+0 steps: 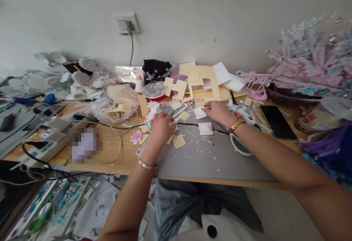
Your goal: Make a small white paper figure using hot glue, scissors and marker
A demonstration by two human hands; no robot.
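Note:
My right hand reaches to the middle of the cluttered table, its fingers pinched at the right edge of a small white square piece. A second white square lies just below it on the grey mat. My left hand is to the left, palm down with fingers curled and pressed together; what lies under the fingertips is hidden. A white pen-like stick lies beyond it. Two small cream squares with a cut pattern, one nearer and one farther, rest between the hands.
Cream card offcuts pile up at the back by a red-rimmed bowl. A phone and pink hair ornaments are at right. A power strip, cables and plastic bag occupy the left. A black cord crosses the mat.

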